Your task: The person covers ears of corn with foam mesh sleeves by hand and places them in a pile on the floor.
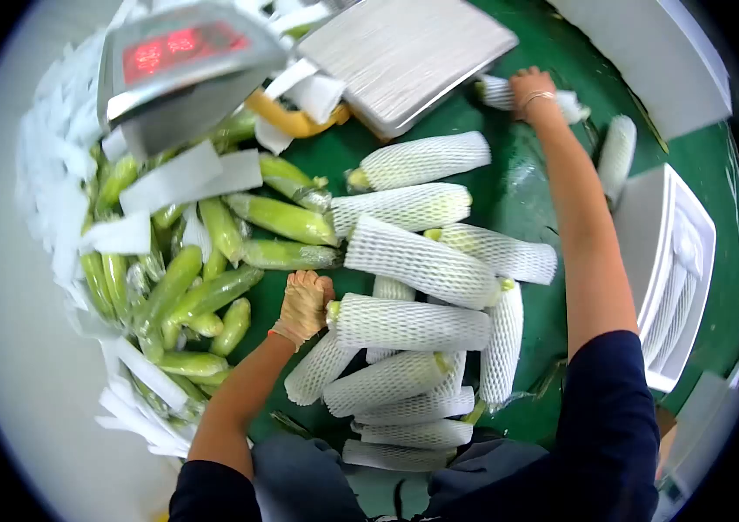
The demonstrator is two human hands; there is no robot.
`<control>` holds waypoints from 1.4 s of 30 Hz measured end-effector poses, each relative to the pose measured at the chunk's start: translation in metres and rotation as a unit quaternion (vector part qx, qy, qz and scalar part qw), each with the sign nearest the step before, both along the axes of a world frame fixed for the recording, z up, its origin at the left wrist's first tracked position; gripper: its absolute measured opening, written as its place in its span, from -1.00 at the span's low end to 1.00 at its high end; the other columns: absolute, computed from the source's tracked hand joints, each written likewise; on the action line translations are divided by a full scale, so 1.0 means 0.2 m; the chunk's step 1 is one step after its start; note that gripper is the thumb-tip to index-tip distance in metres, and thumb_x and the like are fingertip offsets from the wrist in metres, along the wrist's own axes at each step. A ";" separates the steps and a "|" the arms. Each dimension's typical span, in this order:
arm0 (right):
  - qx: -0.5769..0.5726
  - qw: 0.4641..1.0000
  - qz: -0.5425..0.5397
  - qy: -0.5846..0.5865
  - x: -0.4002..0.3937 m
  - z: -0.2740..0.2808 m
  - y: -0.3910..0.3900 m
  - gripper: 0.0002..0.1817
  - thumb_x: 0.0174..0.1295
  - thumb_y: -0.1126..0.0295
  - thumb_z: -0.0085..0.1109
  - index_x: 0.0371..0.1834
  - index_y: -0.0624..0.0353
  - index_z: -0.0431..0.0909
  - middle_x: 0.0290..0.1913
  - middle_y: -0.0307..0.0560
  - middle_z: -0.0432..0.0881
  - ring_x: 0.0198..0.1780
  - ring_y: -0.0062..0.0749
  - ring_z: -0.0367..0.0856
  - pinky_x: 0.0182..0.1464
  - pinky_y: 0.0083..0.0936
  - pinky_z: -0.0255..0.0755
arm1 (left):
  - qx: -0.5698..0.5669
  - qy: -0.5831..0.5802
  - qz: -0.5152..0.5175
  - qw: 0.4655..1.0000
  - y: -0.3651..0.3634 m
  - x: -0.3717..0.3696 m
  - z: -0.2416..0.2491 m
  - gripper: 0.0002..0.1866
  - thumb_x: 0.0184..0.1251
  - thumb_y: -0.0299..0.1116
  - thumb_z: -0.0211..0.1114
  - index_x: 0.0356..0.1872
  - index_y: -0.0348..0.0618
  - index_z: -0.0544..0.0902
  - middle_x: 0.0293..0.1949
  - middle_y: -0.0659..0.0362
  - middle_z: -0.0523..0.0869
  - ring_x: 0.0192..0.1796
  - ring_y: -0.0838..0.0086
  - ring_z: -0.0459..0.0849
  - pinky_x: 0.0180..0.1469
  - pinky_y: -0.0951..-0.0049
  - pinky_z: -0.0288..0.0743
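My left hand (303,304), in a tan glove, grips the end of a corn cob wrapped in white foam netting (413,324) at the near middle of the green table. That cob lies on a pile of several netted cobs (421,261). Far out at the back right, my right hand (532,87) is closed on another netted cob (495,92) beside the scale's steel platform (404,52). A heap of bare green corn cobs (204,278) lies to the left of my left hand.
A digital scale with a red display (180,48) stands at the back left. Loose white foam nets (56,174) lie along the left edge. A white tray (674,261) sits at the right, with one netted cob (618,152) beyond it.
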State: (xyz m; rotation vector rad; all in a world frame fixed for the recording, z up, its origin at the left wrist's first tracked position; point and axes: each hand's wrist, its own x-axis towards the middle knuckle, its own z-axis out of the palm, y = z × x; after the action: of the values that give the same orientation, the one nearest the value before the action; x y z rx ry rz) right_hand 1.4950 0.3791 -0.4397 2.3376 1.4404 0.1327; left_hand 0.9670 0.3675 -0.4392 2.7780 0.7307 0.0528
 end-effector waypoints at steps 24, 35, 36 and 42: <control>0.300 0.941 -0.077 0.137 0.04 -0.24 -0.86 -0.28 -0.03 0.46 0.25 0.29 0.07 0.22 0.12 0.15 0.45 0.17 0.03 0.40 0.22 -0.22 0.31 | -0.108 0.066 0.030 0.991 0.03 0.96 0.14 -0.27 0.03 0.29 0.16 0.08 -0.08 0.56 0.10 -0.06 0.54 0.17 0.13 0.49 0.22 0.17 0.32; 0.046 0.959 0.128 0.250 -1.13 -0.13 -0.89 -0.36 0.14 0.46 -0.11 0.36 0.23 0.08 0.36 0.09 0.19 0.35 -0.02 0.17 0.37 -0.27 0.04 | 0.013 0.053 -0.087 0.995 -0.33 0.71 -0.03 -0.31 -0.06 0.36 0.08 -0.07 0.06 0.67 -0.04 0.08 0.66 0.13 0.17 0.51 0.24 0.01 0.12; 0.053 0.944 0.158 0.286 -1.28 -0.12 -0.86 -0.37 0.14 0.46 -0.11 0.36 0.23 0.08 0.36 0.10 0.20 0.35 -0.03 0.18 0.37 -0.27 0.04 | 0.021 0.055 -0.128 0.990 -0.32 0.67 0.06 -0.37 0.00 0.29 0.09 -0.09 0.03 0.67 -0.05 0.09 0.67 0.08 0.20 0.56 0.20 0.10 0.23; 0.078 0.845 0.288 0.444 -2.11 -0.06 -0.62 -0.42 0.17 0.44 -0.11 0.32 0.25 0.13 0.33 0.13 0.24 0.32 -0.05 0.22 0.36 -0.27 0.07 | -0.171 0.021 -0.120 0.978 -0.03 -0.06 0.62 -0.45 0.21 0.14 0.02 -0.04 -0.09 0.59 -0.02 -0.01 0.61 0.01 0.13 0.55 0.04 0.24 0.36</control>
State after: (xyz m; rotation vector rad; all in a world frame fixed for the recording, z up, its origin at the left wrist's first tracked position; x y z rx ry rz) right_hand 1.0723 0.2554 -0.4508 2.0524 2.6222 -0.8102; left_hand 0.9548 0.3616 -0.3161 2.5186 0.3674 -0.1645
